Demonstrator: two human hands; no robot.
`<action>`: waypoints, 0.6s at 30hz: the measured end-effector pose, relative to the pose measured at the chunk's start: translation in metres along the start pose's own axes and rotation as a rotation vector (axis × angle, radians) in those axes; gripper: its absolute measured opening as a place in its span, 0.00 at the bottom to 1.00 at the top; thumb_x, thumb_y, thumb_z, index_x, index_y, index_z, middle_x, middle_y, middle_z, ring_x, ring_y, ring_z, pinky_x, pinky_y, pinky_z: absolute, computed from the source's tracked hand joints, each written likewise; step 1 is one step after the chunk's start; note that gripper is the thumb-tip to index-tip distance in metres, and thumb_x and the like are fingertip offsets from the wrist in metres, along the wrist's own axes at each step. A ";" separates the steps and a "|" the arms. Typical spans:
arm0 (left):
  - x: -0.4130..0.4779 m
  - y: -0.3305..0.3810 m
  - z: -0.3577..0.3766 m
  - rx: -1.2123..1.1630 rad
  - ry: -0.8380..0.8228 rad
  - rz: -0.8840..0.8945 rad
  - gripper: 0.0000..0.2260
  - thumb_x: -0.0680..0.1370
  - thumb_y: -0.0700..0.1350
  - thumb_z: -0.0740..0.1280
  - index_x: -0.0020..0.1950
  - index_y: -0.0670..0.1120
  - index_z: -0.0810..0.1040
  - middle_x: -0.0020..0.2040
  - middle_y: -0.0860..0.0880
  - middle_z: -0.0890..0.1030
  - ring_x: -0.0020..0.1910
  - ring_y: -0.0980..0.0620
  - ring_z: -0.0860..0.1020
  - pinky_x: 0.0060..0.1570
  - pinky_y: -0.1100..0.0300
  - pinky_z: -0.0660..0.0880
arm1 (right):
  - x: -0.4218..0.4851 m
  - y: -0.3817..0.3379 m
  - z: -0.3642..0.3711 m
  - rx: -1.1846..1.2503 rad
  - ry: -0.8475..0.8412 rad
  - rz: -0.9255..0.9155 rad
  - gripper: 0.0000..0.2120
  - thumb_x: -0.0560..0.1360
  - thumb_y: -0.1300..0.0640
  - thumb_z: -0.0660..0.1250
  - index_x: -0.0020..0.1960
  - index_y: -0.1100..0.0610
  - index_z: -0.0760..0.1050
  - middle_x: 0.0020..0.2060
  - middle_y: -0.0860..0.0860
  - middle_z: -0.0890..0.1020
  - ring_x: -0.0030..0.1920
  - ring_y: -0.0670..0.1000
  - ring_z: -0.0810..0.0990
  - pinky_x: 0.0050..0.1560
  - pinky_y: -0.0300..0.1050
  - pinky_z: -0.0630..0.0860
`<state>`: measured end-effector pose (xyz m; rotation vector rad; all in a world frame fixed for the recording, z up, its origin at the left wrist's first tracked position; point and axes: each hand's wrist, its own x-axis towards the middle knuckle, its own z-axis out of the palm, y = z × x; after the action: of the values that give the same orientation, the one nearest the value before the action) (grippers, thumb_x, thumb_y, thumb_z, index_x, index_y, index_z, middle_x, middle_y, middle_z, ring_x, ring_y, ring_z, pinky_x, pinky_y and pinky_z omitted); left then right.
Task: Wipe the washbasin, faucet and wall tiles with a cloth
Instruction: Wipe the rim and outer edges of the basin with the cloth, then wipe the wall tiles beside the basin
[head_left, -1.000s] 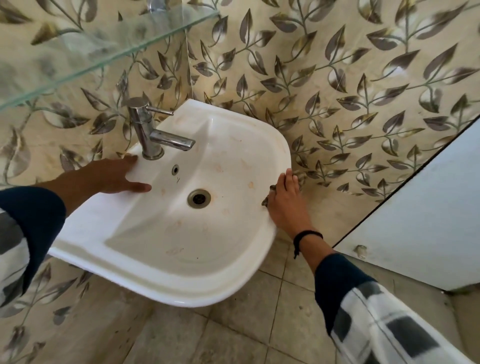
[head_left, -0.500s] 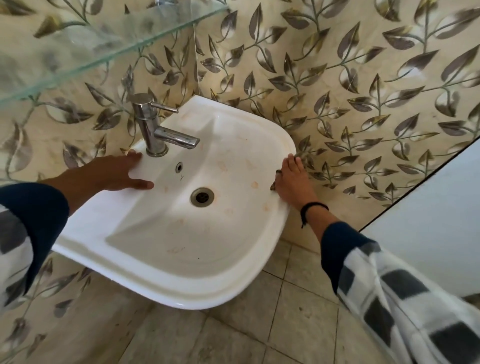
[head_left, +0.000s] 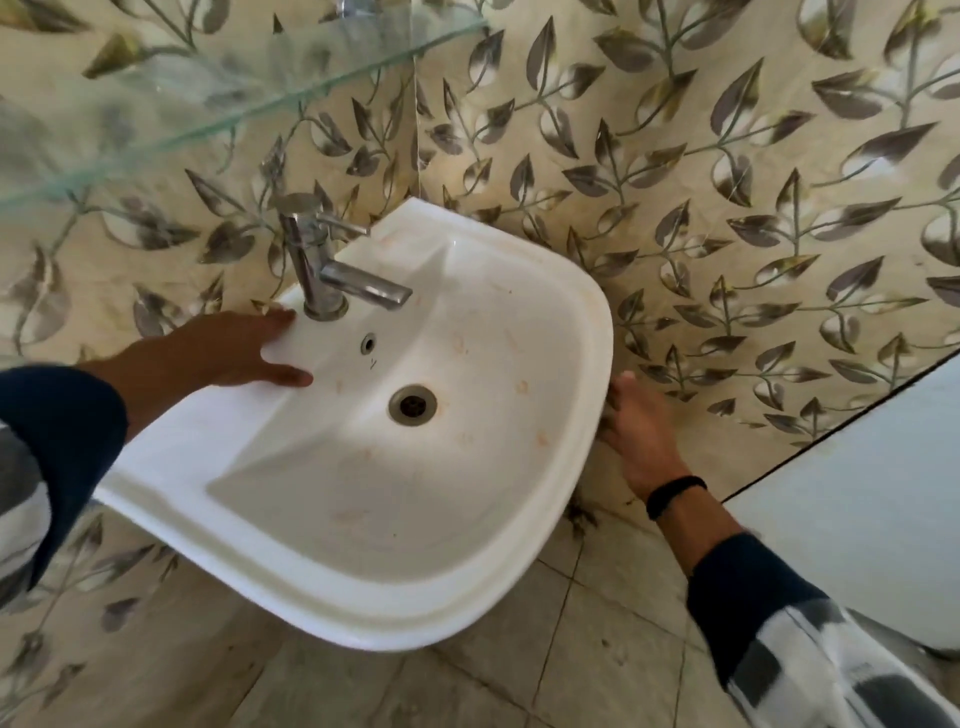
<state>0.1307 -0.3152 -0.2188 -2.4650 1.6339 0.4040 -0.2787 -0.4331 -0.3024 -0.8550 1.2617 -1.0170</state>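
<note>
Left hand (head_left: 228, 348) spread flat on washbasin (head_left: 524, 592) rim; right hand (head_left: 641, 436), grip flat, between rim and wall tiles (head_left: 727, 171).

Brightly, softly and evenly lit. Shaded gently inside the washbasin (head_left: 291, 467) just beside the left hand (head_left: 234, 348). Smeared by motion at the right hand (head_left: 641, 436) and its sleeve (head_left: 831, 649). Bent by the wide lens out beyond both hands.

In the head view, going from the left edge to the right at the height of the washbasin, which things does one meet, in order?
left hand → faucet → drain hole → right hand → white panel
</note>
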 end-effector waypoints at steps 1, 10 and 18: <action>0.001 0.001 0.002 0.007 -0.014 0.002 0.46 0.69 0.68 0.66 0.79 0.51 0.49 0.78 0.50 0.55 0.75 0.45 0.59 0.71 0.54 0.56 | -0.004 0.007 -0.004 0.277 0.022 0.083 0.19 0.86 0.49 0.53 0.62 0.61 0.76 0.49 0.55 0.83 0.49 0.51 0.82 0.48 0.43 0.79; 0.003 0.001 0.002 -0.019 -0.037 0.012 0.51 0.65 0.73 0.64 0.79 0.48 0.50 0.79 0.51 0.52 0.77 0.48 0.53 0.74 0.55 0.50 | -0.066 0.158 -0.092 0.356 0.219 0.375 0.27 0.77 0.48 0.69 0.71 0.62 0.72 0.56 0.58 0.82 0.52 0.62 0.81 0.55 0.47 0.79; 0.018 -0.007 0.008 0.044 0.008 0.024 0.43 0.71 0.63 0.69 0.79 0.48 0.55 0.78 0.49 0.56 0.77 0.47 0.55 0.73 0.53 0.51 | -0.130 0.262 -0.142 -0.039 0.249 0.670 0.13 0.80 0.53 0.66 0.56 0.62 0.81 0.51 0.60 0.85 0.48 0.58 0.83 0.47 0.48 0.79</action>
<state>0.1427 -0.3262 -0.2319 -2.4211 1.6583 0.3572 -0.3867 -0.2181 -0.5211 -0.2863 1.6313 -0.5643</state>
